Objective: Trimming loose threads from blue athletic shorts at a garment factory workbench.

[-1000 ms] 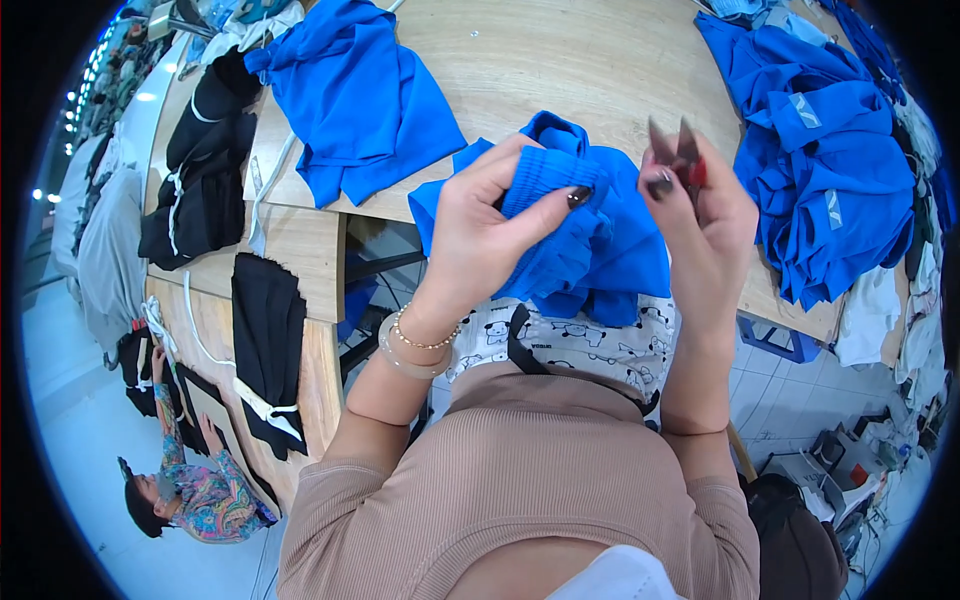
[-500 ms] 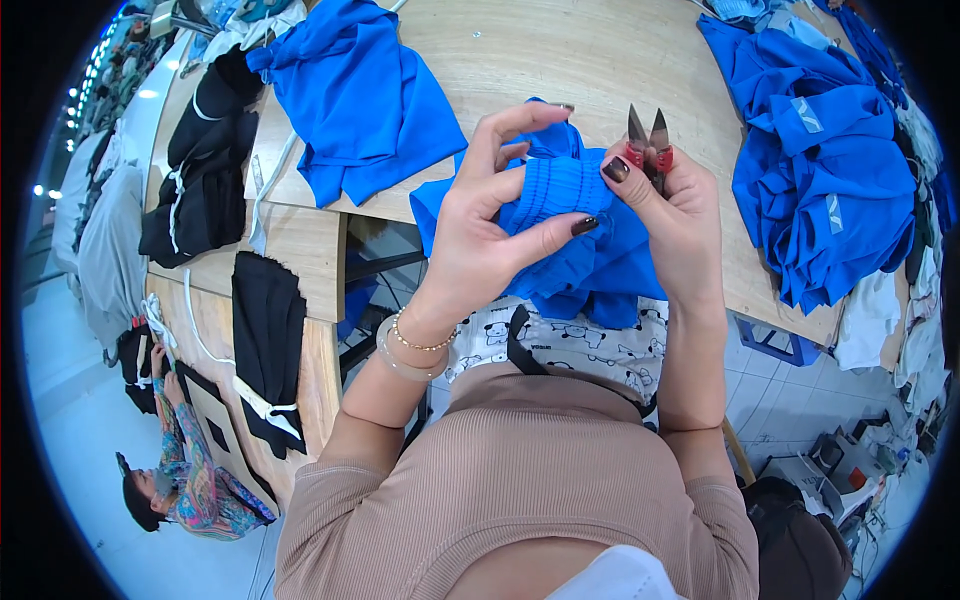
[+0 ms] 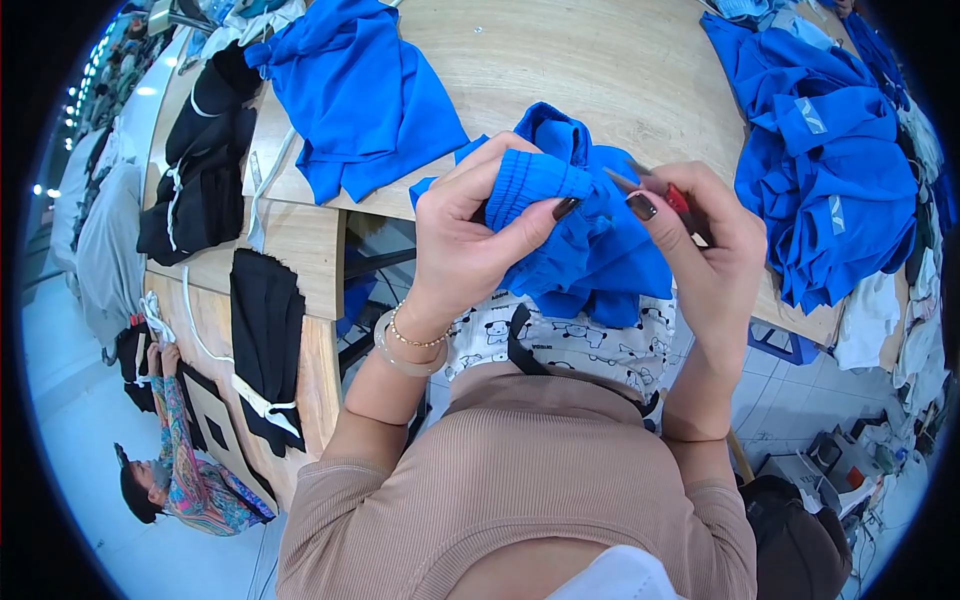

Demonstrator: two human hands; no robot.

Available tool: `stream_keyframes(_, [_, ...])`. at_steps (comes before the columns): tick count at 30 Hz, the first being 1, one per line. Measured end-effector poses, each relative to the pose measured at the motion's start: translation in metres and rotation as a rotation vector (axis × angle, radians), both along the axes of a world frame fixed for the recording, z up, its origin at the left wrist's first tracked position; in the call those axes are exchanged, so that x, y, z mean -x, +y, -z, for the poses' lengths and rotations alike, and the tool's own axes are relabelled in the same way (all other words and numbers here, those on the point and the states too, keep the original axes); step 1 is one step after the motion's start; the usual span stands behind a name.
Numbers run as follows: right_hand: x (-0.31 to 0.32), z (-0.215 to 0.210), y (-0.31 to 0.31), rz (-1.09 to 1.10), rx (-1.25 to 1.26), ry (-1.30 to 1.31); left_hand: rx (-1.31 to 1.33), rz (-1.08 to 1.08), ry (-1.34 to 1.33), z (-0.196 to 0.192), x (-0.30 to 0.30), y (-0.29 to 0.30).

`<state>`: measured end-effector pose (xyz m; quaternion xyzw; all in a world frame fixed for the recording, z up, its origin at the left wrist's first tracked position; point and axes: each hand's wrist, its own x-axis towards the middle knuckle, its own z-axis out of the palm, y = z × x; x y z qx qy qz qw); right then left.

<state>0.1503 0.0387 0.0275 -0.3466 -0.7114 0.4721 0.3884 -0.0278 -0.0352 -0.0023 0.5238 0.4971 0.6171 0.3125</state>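
My left hand (image 3: 475,230) is closed on the gathered elastic waistband of a blue garment (image 3: 610,250), its thumb pressing the band from the front. The rest of the garment hangs over the table's near edge and onto my lap. Just right of the waistband, my right hand (image 3: 710,240) grips thread snips (image 3: 676,197) with red parts. Their dark blades point left toward the blue cloth; my fingers hide much of the handle.
A blue garment (image 3: 360,110) lies on the wooden table (image 3: 580,60) at the left, and a blue garment pile (image 3: 830,170) at the right. Black folded cloth (image 3: 268,340) with white ties is on the left. A co-worker (image 3: 185,480) handles cloth at lower left.
My left fingers have closed around the waistband and tilted it. My right hand has moved right and slightly down, turning the snips from pointing away to pointing left.
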Motion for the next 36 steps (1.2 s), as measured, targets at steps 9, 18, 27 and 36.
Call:
stream_keyframes(9, [0.001,-0.019,-0.008,0.003,-0.198,-0.218,-0.009,-0.036,0.083,-0.001,0.000,0.000])
stream_keyframes(18, [0.003,-0.021,-0.010,0.023,-0.223,-0.249,-0.031,-0.036,0.104,-0.001,-0.001,0.000])
stream_keyframes(27, [0.009,-0.018,-0.009,0.002,-0.047,-0.145,0.077,-0.030,-0.104,-0.003,-0.003,-0.002])
stream_keyframes(36, [0.010,0.015,-0.004,0.043,-0.545,-0.012,0.086,-0.060,-0.128,0.000,-0.004,-0.002])
